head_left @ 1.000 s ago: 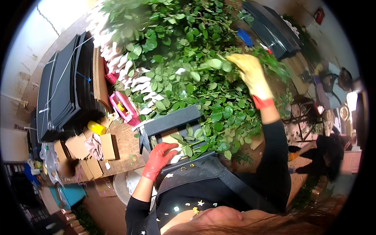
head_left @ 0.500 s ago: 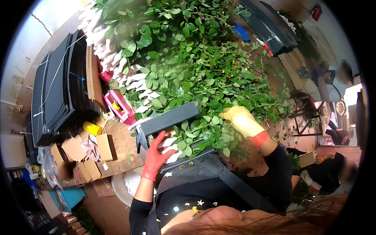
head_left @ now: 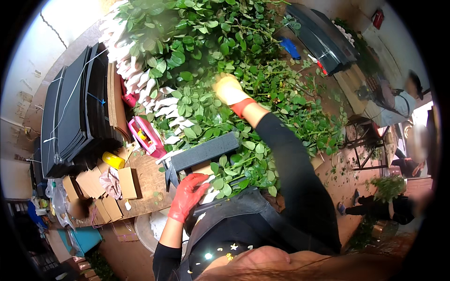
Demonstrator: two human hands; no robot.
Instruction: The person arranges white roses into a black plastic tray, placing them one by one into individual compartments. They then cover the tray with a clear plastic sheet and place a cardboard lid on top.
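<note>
My left hand (head_left: 187, 196), in a red glove, has its fingers curled on white-sleeved flower heads (head_left: 209, 189) at the near end of some leafy stems (head_left: 248, 168), beside a dark corrugated cardboard piece (head_left: 204, 150). My right hand (head_left: 228, 89), in a yellow glove with a red cuff, reaches into the big heap of green leafy stems (head_left: 183, 56) above that piece; its fingertips are blurred among the leaves. Rows of white-sleeved heads (head_left: 140, 79) line the heap's left side. A pink tool (head_left: 145, 136) lies beside them.
Stacked dark boards (head_left: 72, 112) stand left on the wooden table (head_left: 152, 175), with a yellow cylinder (head_left: 113, 160) and cardboard pieces (head_left: 126, 182). Wrapped dark boards (head_left: 323, 37) and a blue glove (head_left: 289, 48) lie upper right. Co-workers (head_left: 393, 98) (head_left: 401, 208) are at right.
My right hand came down to the nearer stems, then moved up and left into the heap. My left fingers lifted and curled back down. The co-workers at right shifted.
</note>
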